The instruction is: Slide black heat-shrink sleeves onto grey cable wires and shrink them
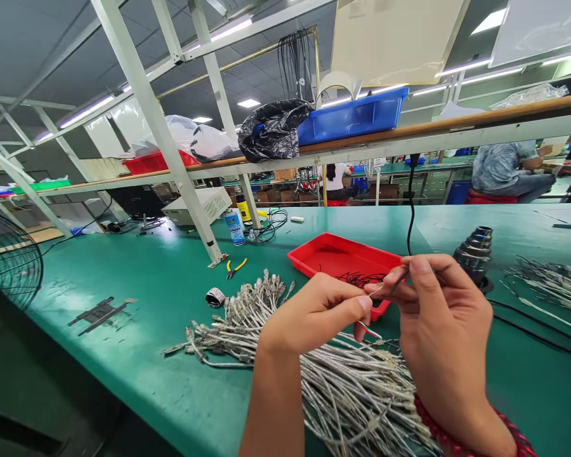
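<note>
My left hand (316, 311) is closed, pinching a thin wire between thumb and forefinger. Red and pale wire strands (370, 330) stick out below its fingers. Close beside it, my right hand (440, 311) pinches a short, thin dark piece (400, 278) that looks like a bit of tubing; its exact kind is unclear. The fingertips of both hands nearly meet. Under them spreads a big bundle of silvery-grey cables (356, 387) with metal plugs at the far left end. Behind the hands stands a red tray (330, 244) holding short black pieces (359, 279).
Yellow-handled cutters (236, 268) and a roll of tape (215, 297) lie left of the bundle. A black nozzle-shaped tool (474, 254) stands at right, near more cables (552, 285). A blue spray can (235, 227) stands by the rack post. Overhead, a shelf holds a blue bin (354, 117).
</note>
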